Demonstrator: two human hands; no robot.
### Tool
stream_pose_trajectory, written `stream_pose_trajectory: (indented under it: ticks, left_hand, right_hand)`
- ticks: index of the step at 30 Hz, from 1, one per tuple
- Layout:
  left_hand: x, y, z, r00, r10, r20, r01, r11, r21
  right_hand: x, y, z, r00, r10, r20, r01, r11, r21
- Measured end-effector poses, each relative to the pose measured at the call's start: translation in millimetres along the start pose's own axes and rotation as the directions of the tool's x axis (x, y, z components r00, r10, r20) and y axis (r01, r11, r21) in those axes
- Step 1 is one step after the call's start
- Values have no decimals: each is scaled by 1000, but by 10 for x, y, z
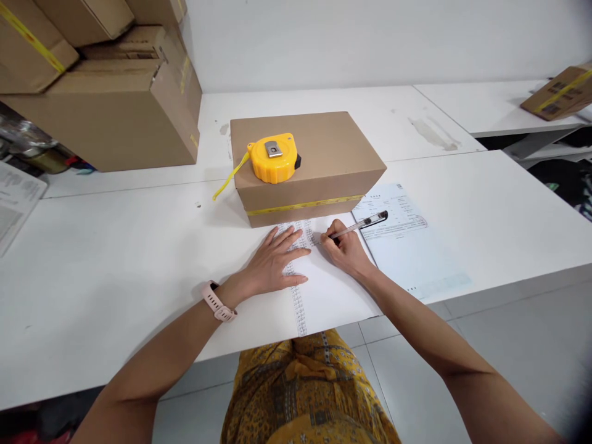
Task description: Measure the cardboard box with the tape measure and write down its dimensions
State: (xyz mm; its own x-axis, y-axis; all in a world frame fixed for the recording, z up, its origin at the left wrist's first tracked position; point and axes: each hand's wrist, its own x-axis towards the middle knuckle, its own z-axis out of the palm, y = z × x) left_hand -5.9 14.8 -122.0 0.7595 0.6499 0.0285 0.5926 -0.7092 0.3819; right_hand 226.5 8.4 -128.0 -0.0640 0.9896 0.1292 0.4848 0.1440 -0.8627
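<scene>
My right hand [345, 248] grips a clear pen with a black cap [365, 222], its tip down on a white sheet of paper [333, 296]. Columns of small handwriting run down the sheet's left side. Across that writing lies my left hand [277, 262], flat with its fingers spread, a pink band on its wrist. Just beyond both hands sits a closed cardboard box [319, 148] with yellow tape along its side. On top of the box rests a yellow tape measure [274, 159], its strap hanging over the left edge.
A printed bluish form [407, 246] lies right of the paper. Stacked cartons [124, 111] stand at the back left, beside a printed sheet [18, 200]. Another taped box [562, 92] sits far right. The white table [115, 259] ends close to my body.
</scene>
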Motion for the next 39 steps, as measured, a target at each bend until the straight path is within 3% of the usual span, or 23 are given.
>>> stream_pose_trajectory:
  ticks: [5,10,14,18,21,23,25,28,30,32,34,36,39]
  left_hand:
    - [4,-3,3,1000,-6,2,6,1000,-9]
    - [-4,-8,14,1000,-6,-8,6,1000,-10]
    - [-7,-25,12,1000,3,-18,-3,1000,-1]
    - [-1,-54,40,999,22,-42,-22,1000,0]
    - [-21,-51,71,982,70,-173,-68,998,13]
    - [-46,-16,38,933,111,-343,-111,994,21]
    - [-54,47,-88,840,113,-531,-103,994,47]
    - [38,154,-461,661,13,-750,31,998,45]
    - [187,184,-763,580,-97,-809,117,993,-35]
    - [375,157,-1018,573,-210,-793,179,975,-129]
    - [540,95,-1174,610,-309,-729,246,949,-197]
    - [628,50,-1225,622,-371,-689,294,927,-233]
    - [569,107,-1174,569,-374,-732,269,926,-263]
  right_hand:
    - [3,16,18,1000,4,-19,-4,1000,14]
    - [-28,57,-67,989,5,-150,-7,1000,-9]
    - [-111,140,-219,976,-149,-161,106,963,-249]
    - [-162,233,-274,966,-247,-77,168,827,-537]
    - [-145,280,-246,963,-261,-66,169,776,-608]
    - [-123,302,-225,961,-265,-83,156,765,-625]
    - [-102,321,-214,960,-258,-108,137,770,-623]
    - [-78,343,-211,959,-254,-125,129,786,-605]
    - [-66,351,-211,956,-261,-131,135,792,-595]
    - [-60,354,-212,953,-267,-141,137,797,-588]
    - [-62,355,-211,952,-266,-154,131,805,-579]
    - [-75,345,-210,948,-264,-178,126,824,-553]
    - [-112,254,-208,911,-300,-284,150,881,-450]
